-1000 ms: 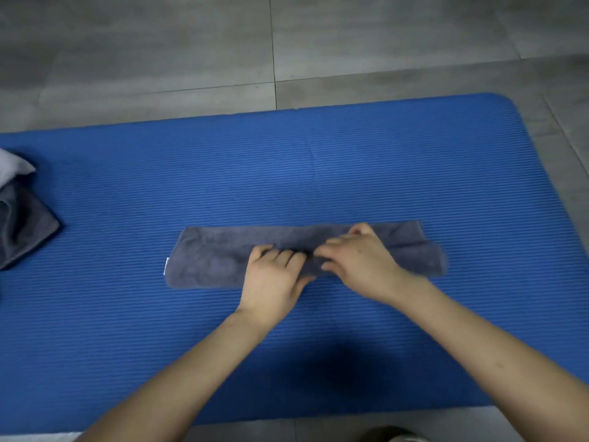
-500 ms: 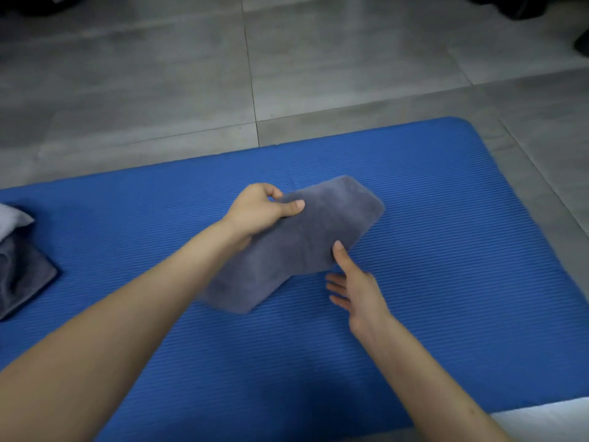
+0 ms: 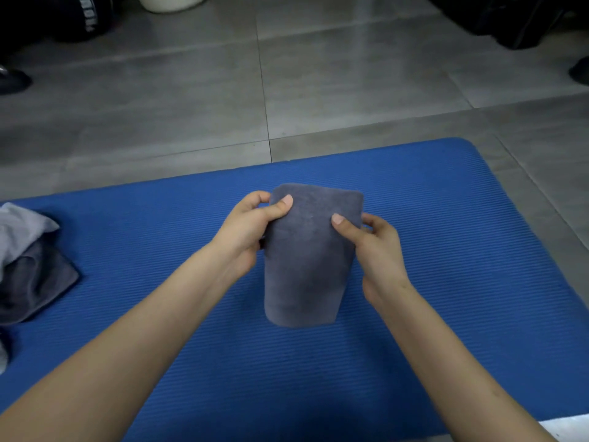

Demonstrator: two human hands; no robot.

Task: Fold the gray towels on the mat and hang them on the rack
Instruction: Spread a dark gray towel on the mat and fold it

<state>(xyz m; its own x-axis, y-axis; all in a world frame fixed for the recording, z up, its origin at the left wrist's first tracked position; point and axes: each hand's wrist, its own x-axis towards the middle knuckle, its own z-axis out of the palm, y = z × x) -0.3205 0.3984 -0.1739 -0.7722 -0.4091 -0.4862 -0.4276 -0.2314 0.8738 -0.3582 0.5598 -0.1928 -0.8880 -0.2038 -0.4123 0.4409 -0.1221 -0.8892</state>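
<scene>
Both hands, left point(image 3: 251, 224) and right point(image 3: 373, 240), pinch the folded gray towel point(image 3: 307, 260) at its upper corners; soft, light, likely floppy, best held there

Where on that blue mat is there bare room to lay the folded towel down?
The mat is bare right of the right hand, out to its rounded corner, and between the left hand and the heap of towels. A bare strip also runs beyond the folded towel to the floor tiles. The left edge is crowded by that heap.
</scene>
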